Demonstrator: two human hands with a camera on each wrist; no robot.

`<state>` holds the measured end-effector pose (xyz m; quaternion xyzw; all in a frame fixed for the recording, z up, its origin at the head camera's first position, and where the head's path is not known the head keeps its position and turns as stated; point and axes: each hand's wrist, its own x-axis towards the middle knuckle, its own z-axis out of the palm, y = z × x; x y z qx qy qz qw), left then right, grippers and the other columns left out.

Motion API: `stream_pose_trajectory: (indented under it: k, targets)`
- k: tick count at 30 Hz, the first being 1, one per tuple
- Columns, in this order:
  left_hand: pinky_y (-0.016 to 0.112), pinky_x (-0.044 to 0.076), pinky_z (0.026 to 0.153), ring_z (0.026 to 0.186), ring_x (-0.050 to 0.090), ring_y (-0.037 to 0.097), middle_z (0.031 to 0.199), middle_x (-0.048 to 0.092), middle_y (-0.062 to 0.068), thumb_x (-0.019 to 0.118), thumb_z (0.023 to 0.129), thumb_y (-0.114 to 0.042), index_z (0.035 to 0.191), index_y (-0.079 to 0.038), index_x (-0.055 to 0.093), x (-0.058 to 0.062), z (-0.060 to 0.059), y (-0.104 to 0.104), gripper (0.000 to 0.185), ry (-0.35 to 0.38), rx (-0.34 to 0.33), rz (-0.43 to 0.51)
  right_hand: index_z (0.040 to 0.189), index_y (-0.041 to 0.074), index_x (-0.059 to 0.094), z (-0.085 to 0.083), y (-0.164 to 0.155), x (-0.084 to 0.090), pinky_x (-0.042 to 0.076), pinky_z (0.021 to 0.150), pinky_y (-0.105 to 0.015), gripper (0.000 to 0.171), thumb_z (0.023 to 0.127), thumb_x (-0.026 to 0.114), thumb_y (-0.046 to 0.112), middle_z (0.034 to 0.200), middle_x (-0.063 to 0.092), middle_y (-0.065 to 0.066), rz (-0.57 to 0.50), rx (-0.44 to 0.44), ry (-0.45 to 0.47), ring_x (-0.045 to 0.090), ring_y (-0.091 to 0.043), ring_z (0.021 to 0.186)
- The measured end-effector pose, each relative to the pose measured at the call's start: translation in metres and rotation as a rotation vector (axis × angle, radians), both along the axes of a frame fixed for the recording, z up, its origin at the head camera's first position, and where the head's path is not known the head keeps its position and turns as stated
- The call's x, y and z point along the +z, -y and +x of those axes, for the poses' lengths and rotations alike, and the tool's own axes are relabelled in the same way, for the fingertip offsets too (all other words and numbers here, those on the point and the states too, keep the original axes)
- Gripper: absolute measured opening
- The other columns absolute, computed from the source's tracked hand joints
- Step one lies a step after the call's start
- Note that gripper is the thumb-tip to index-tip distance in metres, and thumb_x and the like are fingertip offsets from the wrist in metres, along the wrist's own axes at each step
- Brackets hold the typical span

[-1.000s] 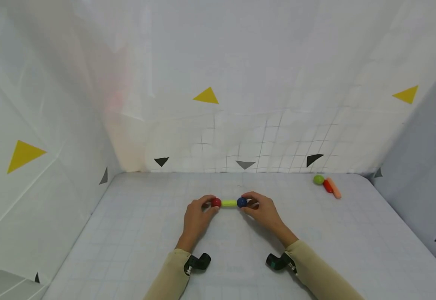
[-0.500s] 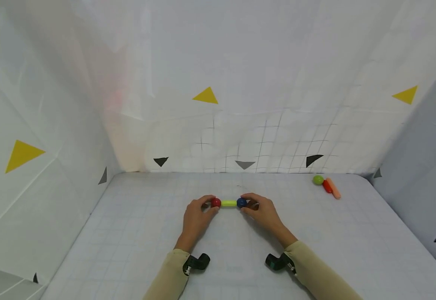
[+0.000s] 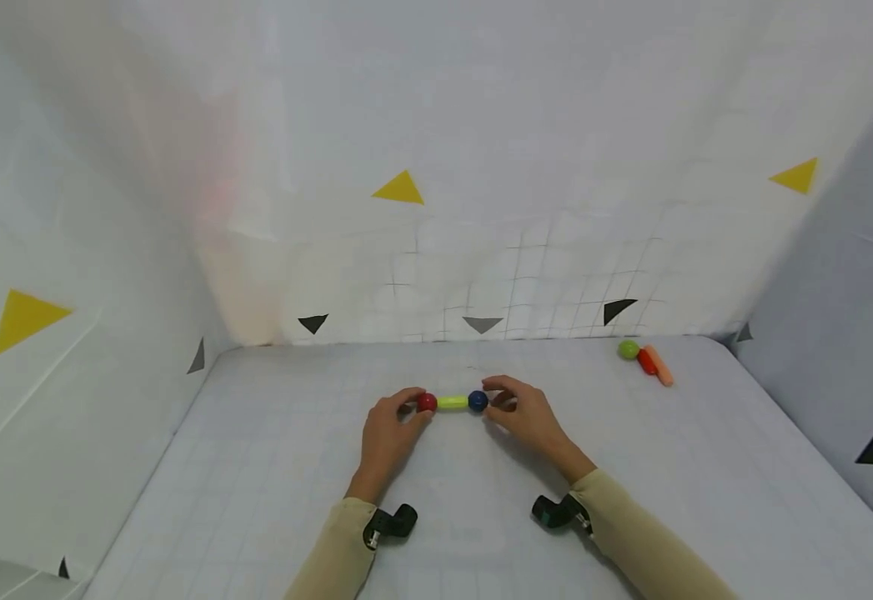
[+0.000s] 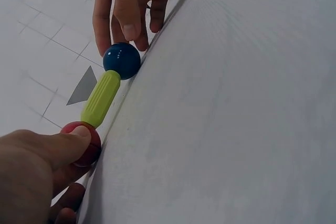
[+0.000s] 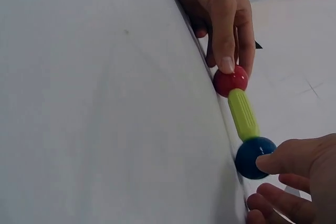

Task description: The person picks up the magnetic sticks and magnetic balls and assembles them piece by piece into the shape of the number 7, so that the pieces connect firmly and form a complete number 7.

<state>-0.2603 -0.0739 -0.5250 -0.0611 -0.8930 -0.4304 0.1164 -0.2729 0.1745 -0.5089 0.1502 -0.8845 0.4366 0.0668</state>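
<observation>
On the white table lies a yellow-green ribbed rod (image 3: 452, 402) with a red ball (image 3: 427, 402) at its left end and a dark blue ball (image 3: 477, 401) at its right end. The left hand (image 3: 387, 437) pinches the red ball between thumb and fingers; the left wrist view shows the thumb (image 4: 79, 134) pressed on it. Beside the blue ball, the right hand (image 3: 529, 421) has its thumb and fingers spread apart, fingertips close to the ball. In the right wrist view its thumb (image 5: 278, 158) overlaps the blue ball (image 5: 252, 163).
Toward the back right of the table (image 3: 271, 467) lie a green ball (image 3: 628, 349), a red rod (image 3: 647, 362) and an orange rod (image 3: 659, 366) close together. White sheeting with yellow and black triangles walls the table at the back and sides.
The right hand's thumb and fingers have parted from the blue ball, which they pinched before. The left hand keeps its pinch on the red ball. The head view has shifted slightly.
</observation>
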Motion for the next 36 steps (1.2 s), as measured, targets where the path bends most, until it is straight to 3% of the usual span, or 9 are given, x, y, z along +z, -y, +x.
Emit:
stream_pose_trajectory:
  k: [16,30,36]
  targets:
    - [0.035,0.045,0.078,0.095,0.055,0.012,0.105,0.061,-0.013,0.073,0.081,-0.033,0.119,-0.031,0.063,0.000,0.002,0.006,0.039,-0.010,-0.019,0.005,0.120,0.009,0.059,-0.016,-0.063,0.026,0.051,0.075,-0.044,0.038,0.084,0.070,0.013,0.113,0.063,-0.008,0.071,-0.140,-0.133,0.061,-0.024,0.093]
    - [0.035,0.045,0.077,0.093,0.053,0.011,0.104,0.060,-0.014,0.073,0.081,-0.033,0.118,-0.033,0.063,0.000,0.006,0.004,0.038,0.007,-0.006,0.004,0.119,0.008,0.060,-0.023,-0.119,0.042,0.049,0.077,-0.048,0.034,0.086,0.067,0.015,0.112,0.063,-0.010,0.125,-0.258,-0.141,0.059,-0.029,0.096]
    - [0.036,0.045,0.077,0.095,0.053,0.012,0.105,0.060,-0.012,0.072,0.082,-0.032,0.120,-0.031,0.063,0.001,0.006,0.004,0.039,0.006,-0.008,0.000,0.119,0.010,0.061,-0.026,-0.146,0.051,0.049,0.068,-0.045,0.033,0.087,0.066,0.014,0.107,0.064,-0.012,0.156,-0.329,-0.174,0.060,-0.031,0.092]
